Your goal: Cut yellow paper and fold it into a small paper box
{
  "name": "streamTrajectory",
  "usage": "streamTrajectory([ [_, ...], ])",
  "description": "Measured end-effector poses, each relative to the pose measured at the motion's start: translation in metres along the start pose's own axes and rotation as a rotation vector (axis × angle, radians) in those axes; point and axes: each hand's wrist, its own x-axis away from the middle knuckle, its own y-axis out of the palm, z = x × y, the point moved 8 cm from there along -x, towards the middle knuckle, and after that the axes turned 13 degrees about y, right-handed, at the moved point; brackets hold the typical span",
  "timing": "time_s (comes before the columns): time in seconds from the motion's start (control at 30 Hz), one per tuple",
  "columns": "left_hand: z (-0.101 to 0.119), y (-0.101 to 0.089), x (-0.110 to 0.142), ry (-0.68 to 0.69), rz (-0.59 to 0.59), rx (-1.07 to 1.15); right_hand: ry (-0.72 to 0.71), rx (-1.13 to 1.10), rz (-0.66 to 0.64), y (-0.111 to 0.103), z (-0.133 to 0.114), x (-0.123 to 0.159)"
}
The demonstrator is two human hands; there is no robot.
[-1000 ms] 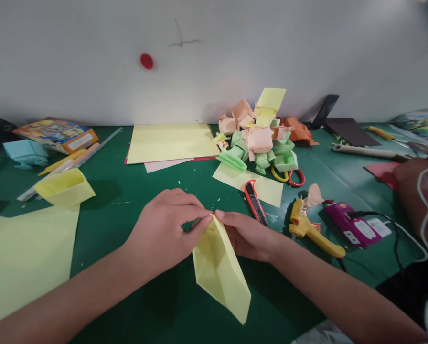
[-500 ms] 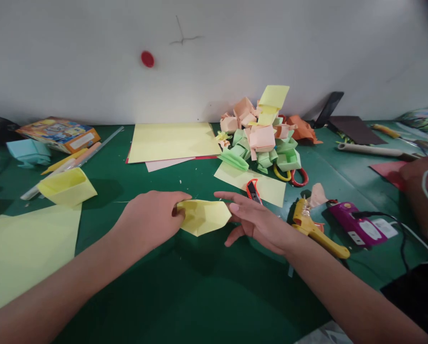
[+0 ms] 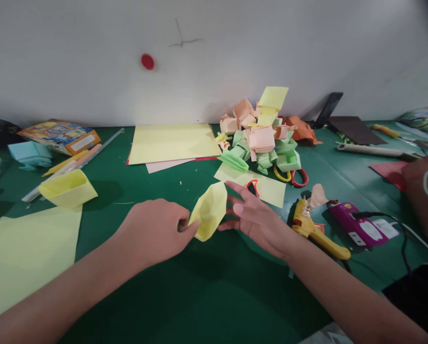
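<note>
Between thumb and fingers, my left hand (image 3: 160, 224) pinches a folded yellow paper piece (image 3: 210, 210) by its left edge, above the green table. The piece is tilted, with its hollow side turned partly toward me. My right hand (image 3: 253, 215) is at the paper's right side, its fingers spread and very close to the edge; whether they touch it I cannot tell. Beyond that hand a box cutter (image 3: 253, 188) lies on a yellow paper strip (image 3: 273, 189), partly hidden by the fingers. Another folded yellow paper shape (image 3: 70, 189) stands to the left.
A pile of folded pink and green paper shapes (image 3: 262, 138) stands at the back, with scissors (image 3: 300, 178) beneath. A yellow glue gun (image 3: 317, 234) and a purple power strip (image 3: 359, 224) with cables are at right. Yellow sheets (image 3: 174, 143) lie behind. Another person's hand (image 3: 423, 191) is far right.
The folded yellow paper has turned from lying nearly level to a steep slant, its right end up. My left hand has shifted slightly right and down; my right fingers have spread.
</note>
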Motion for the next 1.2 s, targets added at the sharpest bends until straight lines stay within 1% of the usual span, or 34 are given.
streamTrajectory([
  [0.13,0.016,0.01,-0.001,0.139,-0.031,0.116,-0.011,0.059,0.1,-0.006,0.002,-0.001],
  [0.3,0.02,0.015,-0.003,0.225,-0.053,0.248,-0.003,0.295,0.16,-0.009,0.009,-0.003],
  [0.37,0.021,0.016,-0.003,0.262,-0.068,0.369,-0.005,0.383,0.183,-0.008,0.013,-0.004],
  [0.43,0.019,0.017,-0.004,0.272,-0.105,0.497,-0.017,0.459,0.236,-0.009,0.015,-0.003],
  [0.5,0.012,0.02,-0.004,0.232,-0.163,0.568,-0.055,0.518,0.306,-0.011,0.012,-0.001],
  [0.57,-0.003,0.021,-0.007,0.125,-0.17,0.564,-0.095,0.544,0.352,-0.015,0.009,0.0],
  [0.6,-0.012,0.02,-0.009,0.06,-0.137,0.546,-0.109,0.549,0.361,-0.016,0.008,0.0],
  [0.67,-0.029,0.015,-0.012,-0.055,-0.035,0.497,-0.123,0.566,0.358,-0.016,0.007,-0.001],
  [0.73,-0.038,0.012,-0.015,-0.112,0.04,0.427,-0.124,0.606,0.352,-0.015,0.006,-0.002],
  [0.83,-0.037,0.01,-0.018,-0.105,0.095,0.35,-0.14,0.681,0.371,-0.013,0.005,-0.003],
  [0.93,-0.034,0.012,-0.019,-0.081,0.115,0.405,-0.164,0.677,0.381,-0.012,0.004,-0.003],
  [1.1,-0.036,0.028,-0.022,-0.089,0.021,0.721,-0.164,0.606,0.33,-0.009,0.005,-0.003],
  [1.17,-0.033,0.031,-0.022,-0.068,-0.029,0.78,-0.165,0.622,0.304,-0.006,0.005,-0.002],
  [1.2,-0.032,0.032,-0.022,-0.054,-0.05,0.775,-0.17,0.639,0.297,-0.004,0.004,-0.002],
])
